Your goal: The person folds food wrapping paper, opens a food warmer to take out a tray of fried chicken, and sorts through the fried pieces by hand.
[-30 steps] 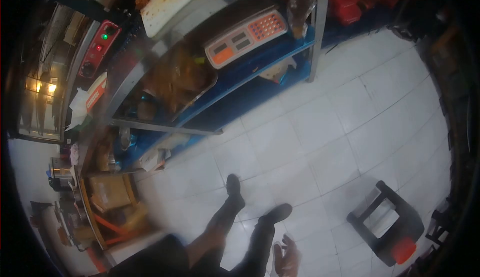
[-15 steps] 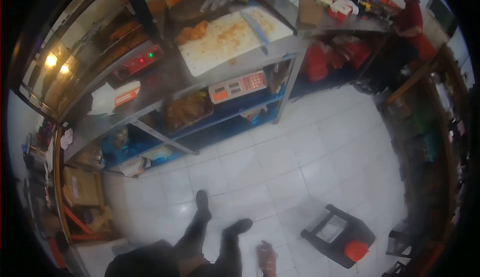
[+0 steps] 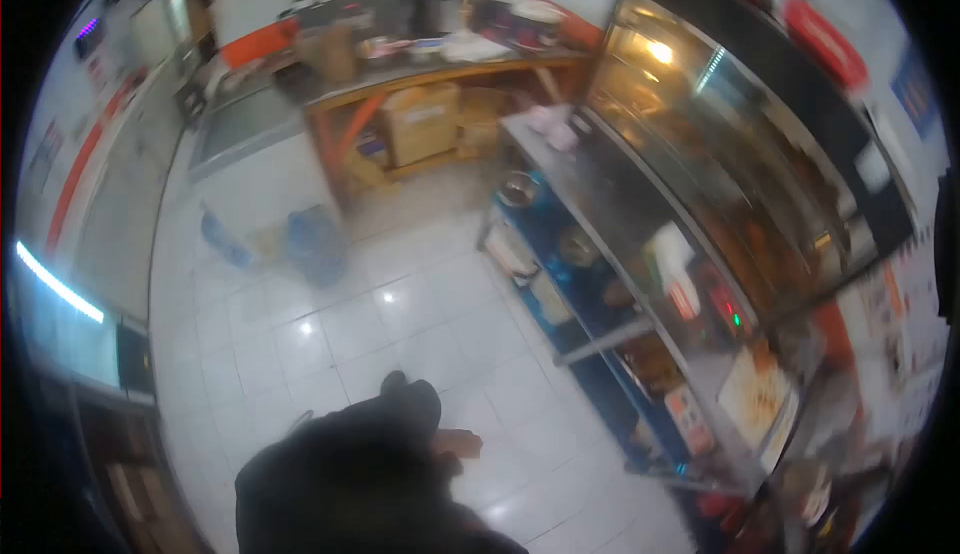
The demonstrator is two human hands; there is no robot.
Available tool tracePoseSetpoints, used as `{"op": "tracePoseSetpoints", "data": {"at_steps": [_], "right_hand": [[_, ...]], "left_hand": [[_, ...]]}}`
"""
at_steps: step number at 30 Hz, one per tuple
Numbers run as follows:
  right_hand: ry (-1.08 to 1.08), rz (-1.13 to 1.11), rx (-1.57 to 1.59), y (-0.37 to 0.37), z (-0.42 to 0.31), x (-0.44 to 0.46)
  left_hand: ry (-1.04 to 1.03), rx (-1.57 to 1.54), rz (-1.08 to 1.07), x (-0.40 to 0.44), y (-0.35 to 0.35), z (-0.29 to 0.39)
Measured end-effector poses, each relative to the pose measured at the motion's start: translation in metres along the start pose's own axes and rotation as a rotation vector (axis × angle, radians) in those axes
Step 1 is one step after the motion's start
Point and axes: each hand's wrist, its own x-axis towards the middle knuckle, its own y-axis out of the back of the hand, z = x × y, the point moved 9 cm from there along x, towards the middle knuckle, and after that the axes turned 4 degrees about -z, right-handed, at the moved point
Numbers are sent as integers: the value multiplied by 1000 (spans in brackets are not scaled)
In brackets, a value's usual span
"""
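Note:
Past the edge of a dark sleeve at bottom centre, a small part of my left hand (image 3: pixel 460 443) shows above the white tiled floor. It is blurred, its fingers cannot be made out, and I see nothing in it. My right hand is out of view. To the right runs a metal counter (image 3: pixel 610 199) with blue shelves under it. A glass display cabinet (image 3: pixel 720 124) with lit food inside stands on the counter. A white cutting board (image 3: pixel 752 394) with food bits lies at its near end, beyond my hand's reach.
Metal bowls (image 3: pixel 518 189) sit on the counter's shelf. A wooden-framed table (image 3: pixel 450 69) at the back carries pots and bags, with cardboard boxes (image 3: pixel 420 124) beneath. Blue plastic bags (image 3: pixel 316 244) lie on the floor at left. A white chest (image 3: pixel 262 169) stands behind them.
My view has swung left, so the counter and cutting board now sit to the right. My right hand and the black stool have left the picture.

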Motion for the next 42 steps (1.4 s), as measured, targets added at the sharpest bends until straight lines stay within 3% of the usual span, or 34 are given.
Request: {"op": "tracePoseSetpoints", "data": {"at_steps": [8,13,14,15,17,19,21,23,25,27,28,29,30,31,34,38,41,42], "right_hand": [[159,-59,-752,-128,-152,-7],[189,-87,-1088,-225,-184,-29],[199,-95,-1159,-242,-189,-32],[200,-104,-1224,-260,-192,-33],[195,-117,-1354,-295,-198,-39],[183,-124,-1436,-328,-206,-40],[169,-127,-1377,-347,-216,-40],[146,-134,-1288,-359,-225,-29],[122,-145,-1201,-372,-233,-15],[100,-162,-1111,-385,-243,4],[86,-174,-1064,-389,-247,15],[87,-189,-1020,-396,-255,28],[77,-210,-970,-403,-264,42],[73,-233,-907,-413,-275,58],[37,-307,-720,-448,-320,106],[21,-465,-416,-501,-392,170],[19,-601,-198,-533,-457,219],[35,-639,-153,-542,-481,235]], "left_hand": [[234,-459,317,-169,-2,-150],[695,-690,565,-342,-50,-299],[679,-527,533,-404,-33,-291],[800,-792,732,-439,-75,-340],[925,-606,677,-510,-116,-379],[1182,-684,741,-590,-146,-389],[1219,-608,652,-625,-189,-408],[1294,-601,707,-653,-202,-391],[1312,-728,699,-651,-220,-380],[1220,-427,596,-611,-248,-387],[1043,-272,262,-564,-246,-383],[1149,-701,330,-552,-249,-378],[1123,-1353,613,-542,-247,-366],[614,-1162,1268,-534,-192,-337],[648,-1134,916,-466,-114,-346],[659,-917,860,-467,-19,-398],[794,-659,897,-497,41,-462],[961,-1028,841,-499,45,-498]]}}
